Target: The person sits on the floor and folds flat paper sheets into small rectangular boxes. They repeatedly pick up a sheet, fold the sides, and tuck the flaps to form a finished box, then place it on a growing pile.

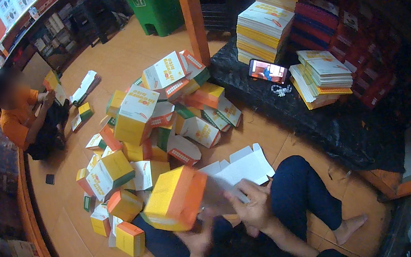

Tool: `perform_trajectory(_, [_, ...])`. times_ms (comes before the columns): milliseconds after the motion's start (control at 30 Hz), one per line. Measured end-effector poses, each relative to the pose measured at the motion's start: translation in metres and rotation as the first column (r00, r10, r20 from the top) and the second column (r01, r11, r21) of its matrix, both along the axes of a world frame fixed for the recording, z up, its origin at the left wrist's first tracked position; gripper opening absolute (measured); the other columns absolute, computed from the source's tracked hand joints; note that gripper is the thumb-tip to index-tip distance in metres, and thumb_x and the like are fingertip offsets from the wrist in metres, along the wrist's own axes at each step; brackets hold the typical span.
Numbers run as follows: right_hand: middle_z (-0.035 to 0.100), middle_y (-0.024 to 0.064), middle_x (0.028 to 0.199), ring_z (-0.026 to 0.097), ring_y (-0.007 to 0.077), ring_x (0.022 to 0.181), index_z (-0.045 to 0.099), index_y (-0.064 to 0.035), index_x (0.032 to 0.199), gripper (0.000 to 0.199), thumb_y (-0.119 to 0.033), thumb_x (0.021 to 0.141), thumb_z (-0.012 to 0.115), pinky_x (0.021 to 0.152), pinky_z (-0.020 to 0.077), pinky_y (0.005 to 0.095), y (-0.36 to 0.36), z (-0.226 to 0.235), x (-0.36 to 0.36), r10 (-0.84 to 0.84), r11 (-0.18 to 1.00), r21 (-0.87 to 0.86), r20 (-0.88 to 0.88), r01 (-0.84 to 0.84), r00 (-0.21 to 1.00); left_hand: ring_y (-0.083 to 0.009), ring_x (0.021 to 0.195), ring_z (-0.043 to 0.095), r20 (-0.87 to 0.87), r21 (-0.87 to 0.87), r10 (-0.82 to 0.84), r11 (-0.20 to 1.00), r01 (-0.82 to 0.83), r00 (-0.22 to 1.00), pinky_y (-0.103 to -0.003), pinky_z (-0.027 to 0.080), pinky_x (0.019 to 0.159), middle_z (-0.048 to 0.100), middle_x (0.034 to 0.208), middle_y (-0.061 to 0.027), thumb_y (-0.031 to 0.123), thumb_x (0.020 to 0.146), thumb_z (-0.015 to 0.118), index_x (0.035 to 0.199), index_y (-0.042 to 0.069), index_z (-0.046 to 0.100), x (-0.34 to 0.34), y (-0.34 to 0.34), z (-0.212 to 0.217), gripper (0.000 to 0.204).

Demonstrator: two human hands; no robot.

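Observation:
A yellow and orange cardboard box [176, 197], blurred by motion, is tilted above my lap. My left hand [201, 238] grips it from below, fingers partly hidden and smeared. Close to the box's right end is my right hand [254, 204], with fingers apart and partly bent. Whether it touches the box is hard to tell through the blur. Just beyond my right hand, a flat unfolded carton [246, 167] lies white side up beside my bent knee. A large heap of folded boxes [140, 109] in white, yellow, orange and green covers the floor ahead and to the left.
Stacks of flat cartons [264, 25] and a smaller stack [323, 75] stand on a black-covered platform [318, 124] at right, beside a phone [267, 71] showing a picture. Another person [26, 114] in orange sits far left. A green bin [157, 7] stands behind an orange post [192, 17].

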State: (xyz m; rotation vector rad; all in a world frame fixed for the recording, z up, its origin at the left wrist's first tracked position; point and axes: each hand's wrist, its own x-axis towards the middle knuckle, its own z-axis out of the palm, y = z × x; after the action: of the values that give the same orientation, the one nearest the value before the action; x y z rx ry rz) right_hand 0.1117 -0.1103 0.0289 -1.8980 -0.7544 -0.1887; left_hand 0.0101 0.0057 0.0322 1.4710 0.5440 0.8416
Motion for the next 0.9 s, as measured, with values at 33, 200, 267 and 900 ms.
perform_trajectory(33, [0.066, 0.0146, 0.080, 0.069, 0.0261, 0.074, 0.061, -0.0002, 0.094, 0.014, -0.014, 0.097, 0.066, 0.063, 0.0507, 0.0403, -0.001, 0.003, 0.002, 0.010, 0.999, 0.054, -0.106, -0.004, 0.994, -0.0280, 0.121, 0.056, -0.058, 0.260, -0.125, 0.956, 0.136, 0.990, -0.044, 0.045, 0.104, 0.058, 0.125, -0.0141, 0.015, 0.077, 0.083, 0.129, 0.006, 0.052, 0.000, -0.003, -0.004, 0.061])
perform_trajectory(200, [0.065, 0.0116, 0.089, 0.061, 0.0139, 0.079, 0.062, 0.0038, 0.102, 0.024, -0.020, 0.101, 0.061, 0.071, 0.0500, 0.0289, -0.003, 0.013, 0.008, 0.209, 0.950, 0.305, -0.453, -0.069, 0.866, -0.0319, 0.116, 0.061, -0.122, 0.817, -0.162, 0.544, 0.192, 0.979, -0.043, 0.047, 0.099, 0.062, 0.122, -0.0118, 0.015, 0.067, 0.088, 0.118, 0.013, 0.063, 0.006, -0.011, -0.022, 0.057])
perform_trajectory(267, [0.064, 0.0113, 0.099, 0.059, 0.0121, 0.084, 0.062, 0.0042, 0.104, 0.021, -0.016, 0.101, 0.060, 0.072, 0.0498, 0.0277, -0.002, 0.014, 0.010, 0.343, 0.903, 0.397, -0.442, -0.162, 0.829, -0.0318, 0.114, 0.062, -0.078, 0.842, -0.082, 0.528, 0.110, 0.994, -0.041, 0.048, 0.097, 0.064, 0.120, -0.0094, 0.013, 0.066, 0.087, 0.112, 0.015, 0.066, 0.008, -0.008, -0.026, 0.050])
perform_trajectory(900, [0.068, 0.0108, 0.095, 0.070, 0.0238, 0.081, 0.069, -0.0027, 0.107, 0.024, -0.002, 0.084, 0.074, 0.069, 0.0561, 0.0343, 0.000, 0.032, 0.001, 0.412, 0.905, 0.165, -0.123, -0.391, 0.903, -0.0123, 0.082, 0.065, -0.032, -0.235, 0.095, 0.967, -0.100, 0.995, -0.026, 0.049, 0.075, 0.072, 0.091, -0.0085, -0.002, 0.088, 0.069, 0.093, -0.004, 0.070, 0.001, -0.020, -0.014, 0.005])
